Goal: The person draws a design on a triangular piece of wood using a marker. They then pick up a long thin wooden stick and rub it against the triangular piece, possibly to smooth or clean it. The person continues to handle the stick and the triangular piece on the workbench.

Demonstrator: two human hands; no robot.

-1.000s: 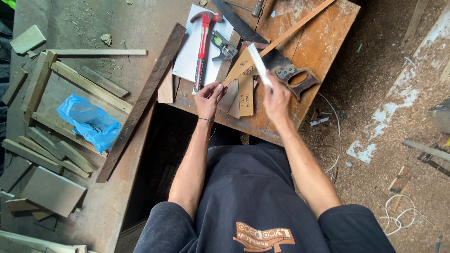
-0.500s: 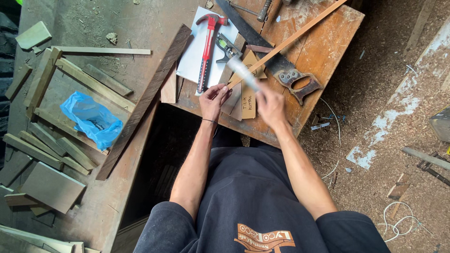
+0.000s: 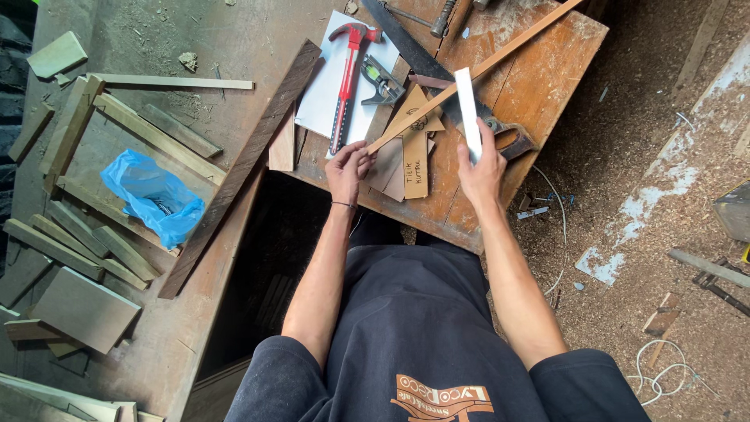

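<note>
My left hand [image 3: 348,166] pinches the near end of a long thin wooden strip [image 3: 476,73] that runs diagonally up and right across the orange-brown workbench [image 3: 539,86]. My right hand [image 3: 482,170] grips a flat white stick [image 3: 467,109], held upright over the bench. Under the strip lie thin brown cardboard pieces [image 3: 412,152], one with handwriting on it. A hand saw [image 3: 437,74] lies beneath the strip, its handle beside my right hand.
A red hammer [image 3: 346,74] and a small square tool [image 3: 380,82] rest on a white sheet [image 3: 332,86]. A dark plank [image 3: 246,164] leans across the gap. Wood offcuts and a blue plastic bag [image 3: 152,195] cover the left table. Sawdust covers the floor at right.
The white stick in my right hand has swung from slanting left to nearly upright. My left hand has slid to the end of the wooden strip.
</note>
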